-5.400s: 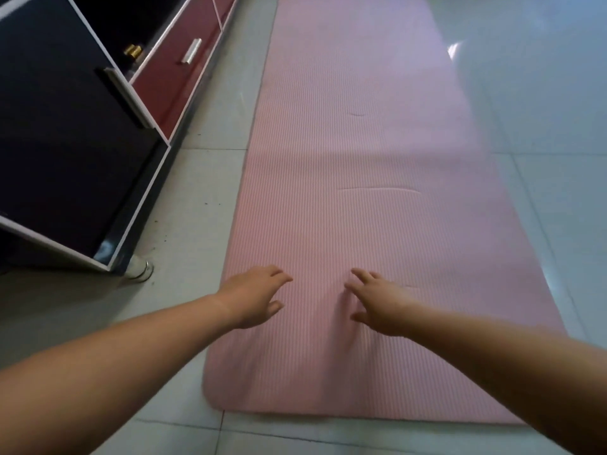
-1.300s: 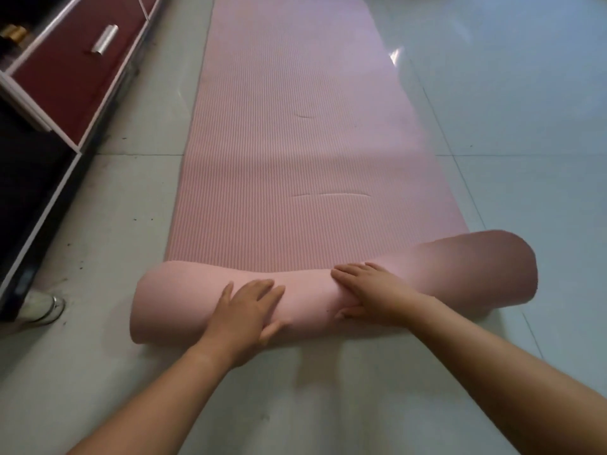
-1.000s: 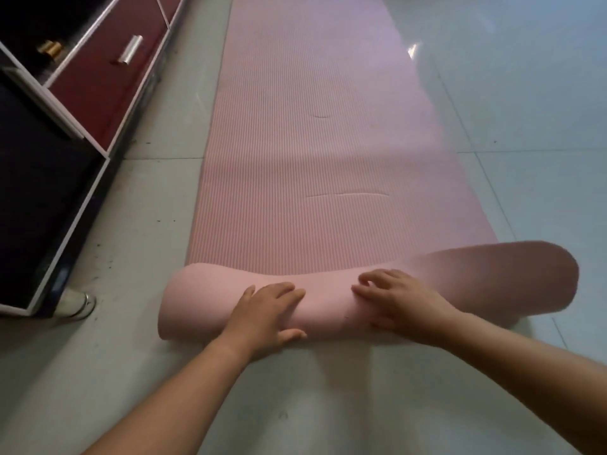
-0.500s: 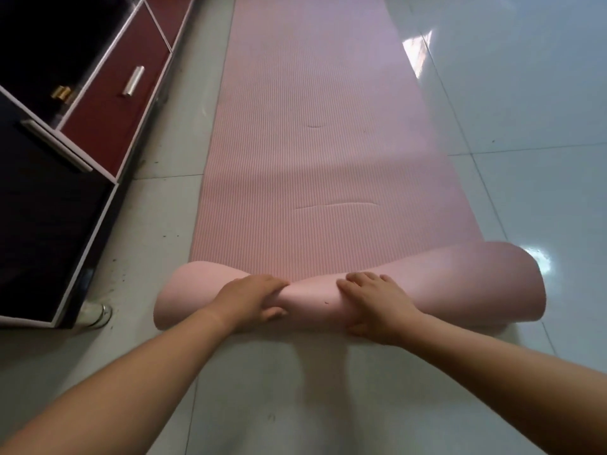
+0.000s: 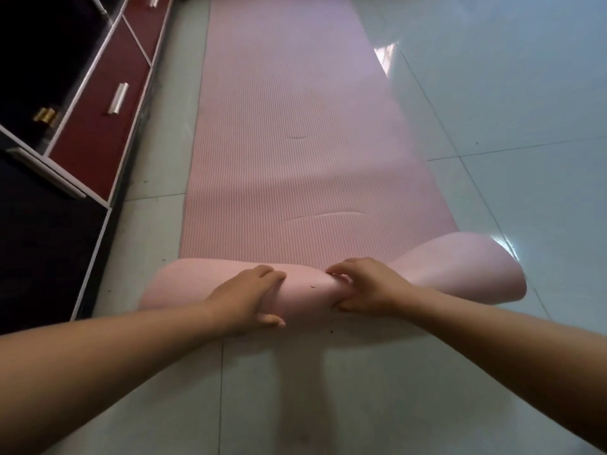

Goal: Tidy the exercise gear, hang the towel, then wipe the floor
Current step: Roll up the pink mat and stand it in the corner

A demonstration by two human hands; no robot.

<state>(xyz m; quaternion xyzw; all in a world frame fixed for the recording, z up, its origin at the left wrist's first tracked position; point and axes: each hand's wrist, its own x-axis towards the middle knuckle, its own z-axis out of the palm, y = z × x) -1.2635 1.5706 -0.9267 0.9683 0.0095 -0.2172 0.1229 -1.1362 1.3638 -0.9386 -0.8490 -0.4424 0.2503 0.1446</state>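
**Pale tiled floor, pink mat rolled at its near end**

Glossy grey-white floor tiles (image 5: 492,110) fill the view, with dark grout lines and a bright patch of glare toward 1 o'clock. Small dark specks dot the tiles along the mat's left edge.

A pink ribbed yoga mat (image 5: 295,142) lies flat on the floor, running from the centre away toward 12 o'clock. Two shallow creases mark its surface. Its near end is curled over into a loose roll (image 5: 305,290) lying across the view just below centre. The roll is pinched narrow in the middle. At 3 o'clock it flares into a wide, open loop, and at 9 o'clock it is a flatter, rounded lobe.

Both hands grasp the narrow middle of the roll, side by side and a little apart. The left hand (image 5: 244,298) has its fingers curled over the top and its thumb wrapped round the near side. The right hand (image 5: 371,287) grips the same way, fingers bent over the top and thumb tucked underneath. Both bare forearms reach in from the bottom corners.

From 9 to 11 o'clock stands a low cabinet (image 5: 19,257) with white edging, beside the mat but not touching it. It has dark red drawer fronts, one with a silver handle (image 5: 118,98). A small brass-coloured object (image 5: 46,114) sits in the dark opening above.
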